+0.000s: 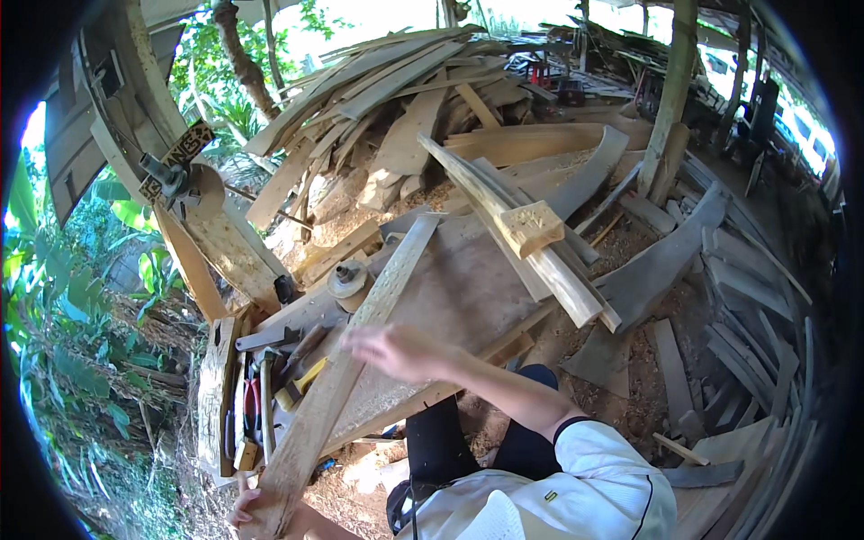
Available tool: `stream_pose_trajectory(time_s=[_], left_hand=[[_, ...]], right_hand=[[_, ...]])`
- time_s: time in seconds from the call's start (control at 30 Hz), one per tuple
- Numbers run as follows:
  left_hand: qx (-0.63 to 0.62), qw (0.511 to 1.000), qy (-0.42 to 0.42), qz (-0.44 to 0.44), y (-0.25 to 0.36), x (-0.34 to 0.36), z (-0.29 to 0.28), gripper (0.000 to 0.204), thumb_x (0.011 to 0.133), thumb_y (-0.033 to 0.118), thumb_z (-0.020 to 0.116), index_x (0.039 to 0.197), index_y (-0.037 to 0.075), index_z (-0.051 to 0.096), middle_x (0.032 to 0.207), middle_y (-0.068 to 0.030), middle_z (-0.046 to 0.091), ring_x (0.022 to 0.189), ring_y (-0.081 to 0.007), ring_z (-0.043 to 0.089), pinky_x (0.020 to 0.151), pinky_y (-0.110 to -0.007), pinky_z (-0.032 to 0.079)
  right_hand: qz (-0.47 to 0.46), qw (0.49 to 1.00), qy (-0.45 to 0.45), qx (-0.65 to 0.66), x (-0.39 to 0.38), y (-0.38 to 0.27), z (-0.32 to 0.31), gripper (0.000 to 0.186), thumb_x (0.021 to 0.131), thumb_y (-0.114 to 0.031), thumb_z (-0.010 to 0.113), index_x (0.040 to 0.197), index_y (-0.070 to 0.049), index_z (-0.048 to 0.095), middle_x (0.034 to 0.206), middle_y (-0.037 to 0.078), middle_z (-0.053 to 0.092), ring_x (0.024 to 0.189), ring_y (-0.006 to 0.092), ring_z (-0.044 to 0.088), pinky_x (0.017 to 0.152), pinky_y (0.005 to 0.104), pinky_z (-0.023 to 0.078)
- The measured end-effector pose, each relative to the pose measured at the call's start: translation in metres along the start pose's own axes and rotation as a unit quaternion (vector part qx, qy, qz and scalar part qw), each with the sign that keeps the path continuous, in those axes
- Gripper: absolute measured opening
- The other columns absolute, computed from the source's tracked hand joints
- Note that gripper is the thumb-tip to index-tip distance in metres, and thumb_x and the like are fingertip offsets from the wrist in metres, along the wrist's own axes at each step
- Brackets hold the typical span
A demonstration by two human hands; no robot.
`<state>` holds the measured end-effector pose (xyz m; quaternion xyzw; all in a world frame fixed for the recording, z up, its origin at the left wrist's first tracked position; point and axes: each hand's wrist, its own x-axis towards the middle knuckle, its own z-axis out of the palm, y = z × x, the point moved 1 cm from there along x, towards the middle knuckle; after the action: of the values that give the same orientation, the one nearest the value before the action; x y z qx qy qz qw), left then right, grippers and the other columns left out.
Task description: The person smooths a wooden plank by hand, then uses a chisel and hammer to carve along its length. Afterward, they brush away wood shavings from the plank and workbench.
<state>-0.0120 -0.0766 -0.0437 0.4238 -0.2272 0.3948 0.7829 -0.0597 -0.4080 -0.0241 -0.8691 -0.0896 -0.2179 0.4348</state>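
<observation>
A long, narrow wooden plank (387,283) slants across the workbench (468,288), its near end jutting past the bench's front edge. My left hand (247,508) is closed around that near end, at the bottom of the view. Farther up, my right hand (391,351) lies over the plank's right edge with fingers stretched out, slightly blurred by motion. A round metal-topped fitting (348,281) stands on the bench, left of the plank. Beside the plank's left edge are a yellow-handled tool (300,385) and red-handled pliers (252,400) in a wooden tool rack (216,387).
Several boards with a wood block (531,228) on top lie across the bench's right side. A large heap of planks (387,81) rises behind. Wooden posts (670,99) stand right and left. Offcuts (747,288) and shavings cover the floor at right; plants (72,315) grow at left.
</observation>
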Motion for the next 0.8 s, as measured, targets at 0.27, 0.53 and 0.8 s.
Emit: stream_pose_trajectory(time_s=[0.27, 0.53, 0.8], left_hand=[[-0.169, 0.984, 0.013, 0.055, -0.037, 0.065, -0.104, 0.051, 0.093, 0.071, 0.045, 0.107, 0.022, 0.055, 0.075, -0.0097, 0.05, 0.06, -0.0243, 0.045, 0.056, -0.039, 0.037], [-0.283, 0.958, 0.044, -0.015, -0.05, 0.093, -0.2, 0.05, 0.089, 0.07, 0.052, 0.109, 0.024, 0.057, 0.074, -0.0092, 0.048, 0.059, -0.023, 0.044, 0.056, -0.039, 0.035], [-0.243, 0.957, -0.155, -0.005, -0.029, 0.115, -0.19, 0.072, 0.081, 0.07, 0.066, 0.124, 0.015, 0.05, 0.083, -0.0136, 0.05, 0.064, -0.0249, 0.047, 0.061, -0.039, 0.04]], right_hand=[[-0.052, 0.99, 0.096, -0.083, -0.008, 0.016, 0.027, 0.032, 0.104, -0.029, 0.055, 0.119, -0.004, 0.069, 0.109, 0.019, 0.074, 0.076, 0.027, 0.072, 0.068, 0.0422, 0.058], [-0.066, 0.989, 0.079, -0.11, -0.007, 0.04, 0.035, 0.037, 0.107, -0.027, 0.049, 0.129, -0.002, 0.064, 0.133, 0.017, 0.065, 0.09, 0.0314, 0.073, 0.078, 0.0397, 0.058], [-0.077, 0.973, 0.104, -0.192, -0.018, 0.031, -0.004, 0.037, 0.108, -0.031, 0.045, 0.128, -0.007, 0.065, 0.117, 0.017, 0.072, 0.065, 0.0231, 0.071, 0.053, 0.0359, 0.056]])
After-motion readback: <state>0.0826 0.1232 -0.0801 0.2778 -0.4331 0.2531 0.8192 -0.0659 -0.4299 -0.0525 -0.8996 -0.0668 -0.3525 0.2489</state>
